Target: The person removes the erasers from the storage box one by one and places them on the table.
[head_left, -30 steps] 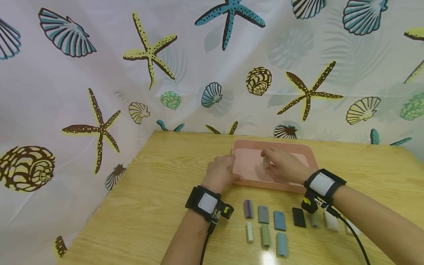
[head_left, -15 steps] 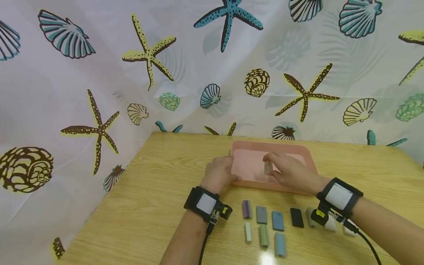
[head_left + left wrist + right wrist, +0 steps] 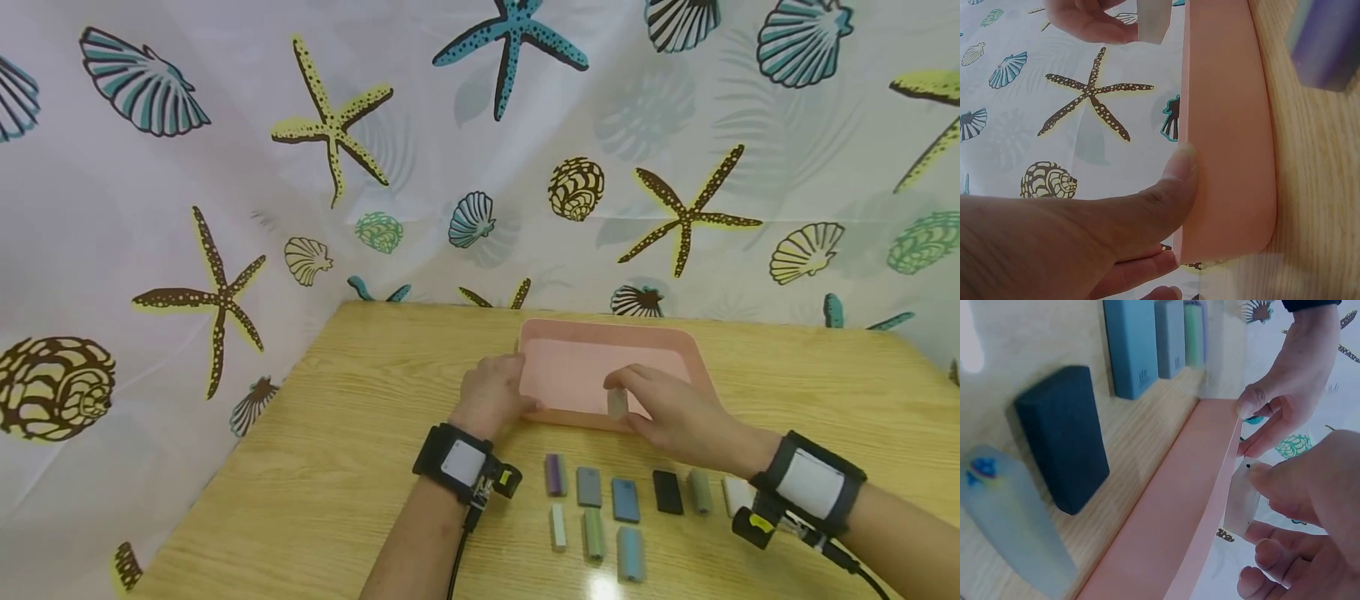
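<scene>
At the left end of a shallow pink tray (image 3: 607, 328), my left hand (image 3: 491, 392) grips the front corner. In the left wrist view its thumb (image 3: 1182, 165) lies against the tray wall, with other fingers partly hidden below. My right hand (image 3: 678, 417) pinches a small pale grey block (image 3: 617, 403) between thumb and fingers. The right wrist view shows this block (image 3: 1242, 500) held upright just beyond the rim, with a dark dot near one corner. Whether it touches the tray I cannot tell. Apart from the fingers and block, the visible tray floor is bare.
In front of the tray lie small blocks in two rows: purple (image 3: 555, 475), grey (image 3: 588, 487), blue (image 3: 626, 500), black (image 3: 667, 492), grey-green (image 3: 699, 491) and white (image 3: 737, 495), then pale green (image 3: 558, 527), green (image 3: 593, 534) and light blue (image 3: 630, 553). A shell-patterned cloth (image 3: 420, 167) hangs behind.
My right hand has drawn the grey block from the middle of the tray toward its front wall, slightly rightward. My left hand keeps its hold on the tray corner.
</scene>
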Tool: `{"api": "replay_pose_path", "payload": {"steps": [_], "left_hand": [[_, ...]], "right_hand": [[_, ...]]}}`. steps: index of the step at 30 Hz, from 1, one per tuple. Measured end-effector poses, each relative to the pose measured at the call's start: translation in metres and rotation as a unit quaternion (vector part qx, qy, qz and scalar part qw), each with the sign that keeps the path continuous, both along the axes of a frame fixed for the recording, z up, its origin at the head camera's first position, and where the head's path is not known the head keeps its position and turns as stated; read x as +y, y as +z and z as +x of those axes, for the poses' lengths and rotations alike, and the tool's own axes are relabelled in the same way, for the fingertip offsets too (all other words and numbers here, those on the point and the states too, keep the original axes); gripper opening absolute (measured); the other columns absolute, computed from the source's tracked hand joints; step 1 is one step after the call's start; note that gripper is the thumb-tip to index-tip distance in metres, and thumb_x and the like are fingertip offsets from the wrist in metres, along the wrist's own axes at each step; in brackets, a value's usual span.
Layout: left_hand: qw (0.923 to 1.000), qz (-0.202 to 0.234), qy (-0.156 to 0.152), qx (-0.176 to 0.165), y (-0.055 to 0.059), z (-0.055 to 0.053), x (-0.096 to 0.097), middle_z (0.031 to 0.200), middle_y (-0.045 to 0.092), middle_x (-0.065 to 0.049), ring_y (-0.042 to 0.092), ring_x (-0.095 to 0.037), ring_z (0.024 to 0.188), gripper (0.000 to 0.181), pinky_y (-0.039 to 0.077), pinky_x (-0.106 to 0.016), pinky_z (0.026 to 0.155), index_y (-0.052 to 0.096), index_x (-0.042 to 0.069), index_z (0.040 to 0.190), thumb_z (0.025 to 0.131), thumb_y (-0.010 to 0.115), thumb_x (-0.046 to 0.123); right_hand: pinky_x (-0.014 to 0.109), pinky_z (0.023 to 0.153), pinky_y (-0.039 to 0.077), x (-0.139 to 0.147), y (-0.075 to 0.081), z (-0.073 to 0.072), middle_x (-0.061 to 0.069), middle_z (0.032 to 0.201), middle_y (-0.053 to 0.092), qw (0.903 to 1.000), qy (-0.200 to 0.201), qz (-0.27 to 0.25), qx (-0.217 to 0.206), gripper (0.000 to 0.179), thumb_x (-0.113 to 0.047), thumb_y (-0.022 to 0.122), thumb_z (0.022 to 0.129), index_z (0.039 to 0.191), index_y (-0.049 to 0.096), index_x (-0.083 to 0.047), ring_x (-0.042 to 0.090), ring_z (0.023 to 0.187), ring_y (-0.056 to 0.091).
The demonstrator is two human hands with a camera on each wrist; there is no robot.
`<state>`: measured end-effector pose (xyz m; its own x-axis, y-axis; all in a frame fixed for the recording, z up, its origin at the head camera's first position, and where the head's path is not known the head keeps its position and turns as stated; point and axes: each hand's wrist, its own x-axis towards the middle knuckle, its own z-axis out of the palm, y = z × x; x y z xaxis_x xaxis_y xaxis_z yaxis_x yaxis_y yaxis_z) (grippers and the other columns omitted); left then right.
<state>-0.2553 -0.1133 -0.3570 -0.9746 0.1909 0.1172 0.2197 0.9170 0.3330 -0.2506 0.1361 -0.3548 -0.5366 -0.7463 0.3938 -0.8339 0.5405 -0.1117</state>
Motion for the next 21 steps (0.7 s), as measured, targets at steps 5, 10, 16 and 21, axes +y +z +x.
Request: {"api": "replay_pose_path", "payload": {"steps": [5,10,16,21], "left_hand": [[1.0000,0.005,0.000,0.004,-0.001,0.000,-0.002,0.100,0.065,-0.006,0.059,-0.021,0.087,0.049,0.048,-0.034,0.067,0.058,0.007,0.103,0.069,0.079,0.035],[1.0000,0.005,0.001,0.001,-0.001,0.000,-0.002,0.100,0.065,-0.005,0.059,-0.020,0.087,0.049,0.048,-0.034,0.068,0.059,0.007,0.103,0.069,0.079,0.035],[1.0000,0.003,0.005,-0.008,-0.002,-0.001,-0.001,0.101,0.064,-0.005,0.058,-0.021,0.088,0.050,0.048,-0.035,0.069,0.058,0.007,0.106,0.070,0.078,0.035],[1.0000,0.000,0.005,-0.007,-0.002,-0.001,0.001,0.100,0.064,-0.005,0.058,-0.020,0.086,0.050,0.048,-0.034,0.067,0.058,0.007,0.105,0.070,0.078,0.036]], "right_hand": [[0.030,0.072,0.048,0.002,0.000,0.014,0.001,0.104,0.058,0.9996,0.024,-0.017,-0.007,0.039,-0.003,0.067,0.078,0.111,0.049,-0.013,0.011,0.093,0.053],[0.030,0.072,0.048,0.006,0.000,0.027,-0.001,0.105,0.057,0.9992,0.027,-0.020,-0.023,0.042,-0.005,0.068,0.077,0.113,0.049,-0.015,0.010,0.093,0.053],[0.030,0.077,0.048,0.012,-0.001,0.041,-0.009,0.108,0.054,0.9987,0.010,-0.008,-0.049,0.049,-0.012,0.072,0.075,0.116,0.047,-0.020,0.007,0.098,0.051],[0.026,0.069,0.047,0.018,0.000,0.054,-0.009,0.109,0.054,0.9966,0.006,0.003,-0.083,0.050,-0.015,0.072,0.076,0.118,0.047,-0.023,0.006,0.092,0.051]]}}
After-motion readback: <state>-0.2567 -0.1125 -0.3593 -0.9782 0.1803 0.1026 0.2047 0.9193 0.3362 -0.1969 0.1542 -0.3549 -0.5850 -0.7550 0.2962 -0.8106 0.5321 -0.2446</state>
